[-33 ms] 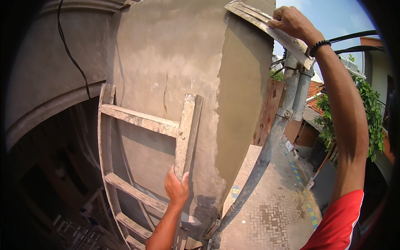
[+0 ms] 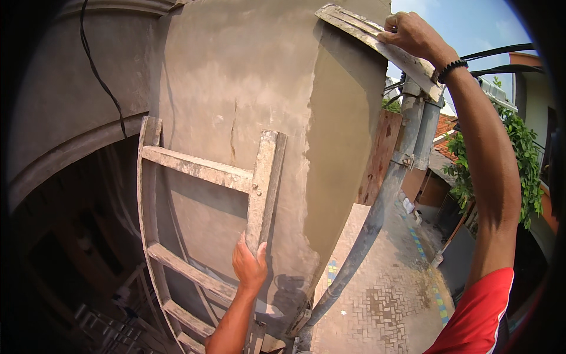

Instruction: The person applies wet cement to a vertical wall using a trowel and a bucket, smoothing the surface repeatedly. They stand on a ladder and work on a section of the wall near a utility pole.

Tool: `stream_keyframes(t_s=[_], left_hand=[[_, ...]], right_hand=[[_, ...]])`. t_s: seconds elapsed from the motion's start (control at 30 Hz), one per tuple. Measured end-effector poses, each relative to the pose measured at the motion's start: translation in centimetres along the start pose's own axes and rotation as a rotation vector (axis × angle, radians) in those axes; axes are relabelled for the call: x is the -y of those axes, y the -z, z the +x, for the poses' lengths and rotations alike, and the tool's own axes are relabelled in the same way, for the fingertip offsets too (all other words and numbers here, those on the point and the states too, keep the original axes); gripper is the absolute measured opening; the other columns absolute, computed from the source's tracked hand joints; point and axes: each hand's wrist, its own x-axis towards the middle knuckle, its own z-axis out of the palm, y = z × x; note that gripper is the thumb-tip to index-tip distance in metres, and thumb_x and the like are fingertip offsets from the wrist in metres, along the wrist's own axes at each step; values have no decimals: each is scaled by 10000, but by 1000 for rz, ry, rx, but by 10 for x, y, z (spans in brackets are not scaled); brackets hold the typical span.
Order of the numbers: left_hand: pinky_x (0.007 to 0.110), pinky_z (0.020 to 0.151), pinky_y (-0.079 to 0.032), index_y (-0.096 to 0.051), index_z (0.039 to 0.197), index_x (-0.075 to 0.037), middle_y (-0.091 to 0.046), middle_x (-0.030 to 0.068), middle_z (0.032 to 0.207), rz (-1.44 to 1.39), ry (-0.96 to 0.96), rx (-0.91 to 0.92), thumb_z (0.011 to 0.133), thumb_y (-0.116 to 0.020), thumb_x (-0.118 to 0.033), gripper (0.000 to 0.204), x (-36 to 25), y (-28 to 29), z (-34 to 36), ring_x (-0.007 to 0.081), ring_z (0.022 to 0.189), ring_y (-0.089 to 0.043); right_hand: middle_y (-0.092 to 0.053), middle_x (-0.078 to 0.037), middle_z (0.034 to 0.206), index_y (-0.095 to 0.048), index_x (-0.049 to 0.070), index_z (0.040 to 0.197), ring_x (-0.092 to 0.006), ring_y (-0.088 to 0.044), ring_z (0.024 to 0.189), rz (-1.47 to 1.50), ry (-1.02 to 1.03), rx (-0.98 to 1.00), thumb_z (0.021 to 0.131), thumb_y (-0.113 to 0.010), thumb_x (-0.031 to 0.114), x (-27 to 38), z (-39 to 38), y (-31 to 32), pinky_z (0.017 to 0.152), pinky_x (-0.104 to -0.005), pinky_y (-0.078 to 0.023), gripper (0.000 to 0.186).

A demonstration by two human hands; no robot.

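Plastered wall (image 2: 230, 76) behind ladder (image 2: 197, 168); pole (image 2: 374, 227) at right.

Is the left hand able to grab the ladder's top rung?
Probably yes: the left hand grips the right rail below the top rung, and nothing seems to block its way up.

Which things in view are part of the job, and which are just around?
Part of the job, it seems:
- board, in the right hand
- ladder, gripped by the left hand
- wall, with a darker patch below the board

Just around, untouched:
- pole
- hanging cable
- tree
- paving
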Motion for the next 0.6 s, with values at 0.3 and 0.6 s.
stream_keyframes(t_s=[0.3,0.6], left_hand=[[487,906,-441,-445,1296,91,-581,301,1144,-15,47,22,895,-680,-235,568,0,4,1,477,1048,-564],[475,919,-444,-440,1305,99,-579,306,1154,17,59,22,898,-675,-252,587,4,6,-2,477,1064,-564]], right_hand=[[-660,-221,729,-678,-7,848,-375,-676,741,68,157,262,828,-644,243,85,-122,-45,711,-461,-548,253],[-663,-180,796,-596,3,932,-327,-680,655,254,269,482,830,-584,127,161,-291,-106,557,-426,-548,161]])
